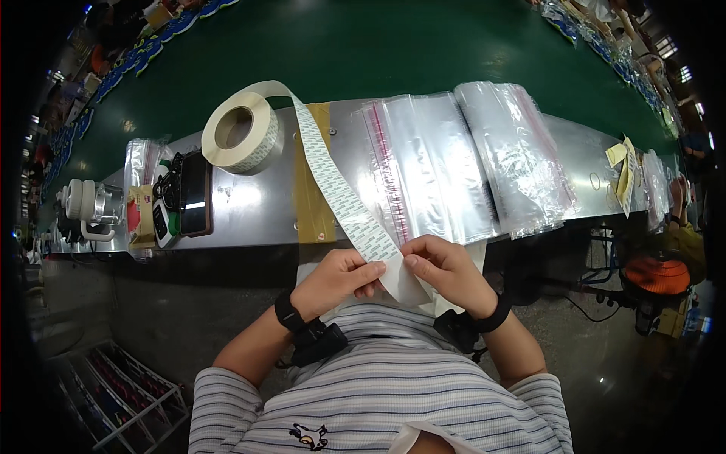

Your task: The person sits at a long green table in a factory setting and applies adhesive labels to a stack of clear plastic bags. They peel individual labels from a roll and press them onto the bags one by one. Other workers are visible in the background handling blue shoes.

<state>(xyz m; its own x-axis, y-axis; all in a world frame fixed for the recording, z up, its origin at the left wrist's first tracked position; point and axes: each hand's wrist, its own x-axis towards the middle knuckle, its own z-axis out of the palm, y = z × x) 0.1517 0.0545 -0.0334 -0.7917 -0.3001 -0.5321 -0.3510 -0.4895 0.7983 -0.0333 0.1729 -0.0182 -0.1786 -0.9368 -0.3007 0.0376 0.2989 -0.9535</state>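
Note:
A long strip of printed labels runs from a label roll at the back left of the metal bench down to both hands. My left hand pinches the strip between thumb and fingers near its loose end. On the strip's other edge, my right hand is closed, thumb against forefinger. The white end of the strip hangs between the hands, below the bench's front edge. Beyond my right hand lies a stack of clear plastic bags with a pink-red band along one side.
A second pile of clear bags lies to the right. On the left are a phone, a cable, and a white-lidded clear bottle. The metal bench borders a green belt. An orange fan stands at right.

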